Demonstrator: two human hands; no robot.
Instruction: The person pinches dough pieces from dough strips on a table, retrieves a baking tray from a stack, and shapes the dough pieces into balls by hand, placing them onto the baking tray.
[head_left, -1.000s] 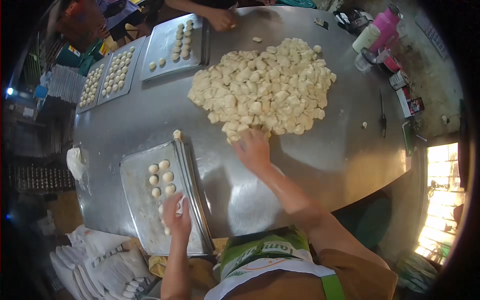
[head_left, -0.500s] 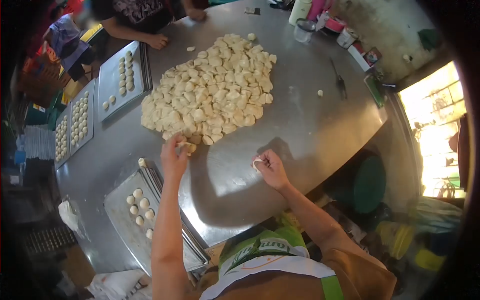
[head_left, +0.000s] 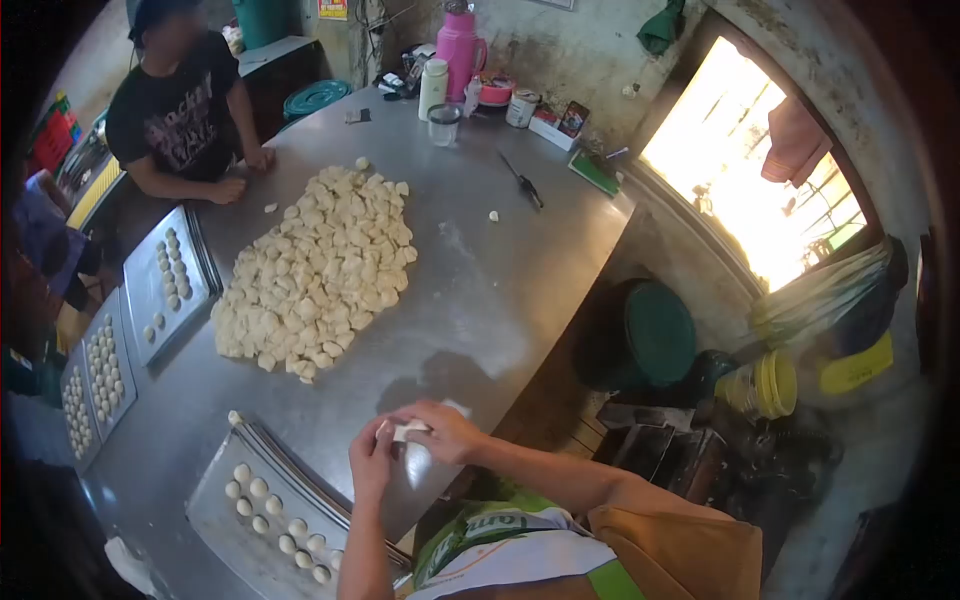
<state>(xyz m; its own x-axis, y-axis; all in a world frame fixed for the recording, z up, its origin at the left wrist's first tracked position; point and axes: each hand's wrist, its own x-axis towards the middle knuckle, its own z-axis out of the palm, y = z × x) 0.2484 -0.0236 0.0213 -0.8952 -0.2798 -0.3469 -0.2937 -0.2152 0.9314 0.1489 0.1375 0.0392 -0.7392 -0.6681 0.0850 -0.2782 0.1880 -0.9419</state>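
Fingers (head_left: 424, 411): left hand (head_left: 371, 462) and right hand (head_left: 447, 435) both gripping one dough piece (head_left: 408, 430)
Dough piece: between the hands, over near edge of worktop (head_left: 500, 290)
Rounded: dough balls (head_left: 288, 544) in rows on near baking tray (head_left: 222, 516), part bare
Unrounded: large dough heap (head_left: 320, 270); looks like most remains
Forearms: left upright from below, right slanting in from right

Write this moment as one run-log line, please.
left hand: at dough | right hand: holding dough | pile: on table, untouched | near tray: several balls on it
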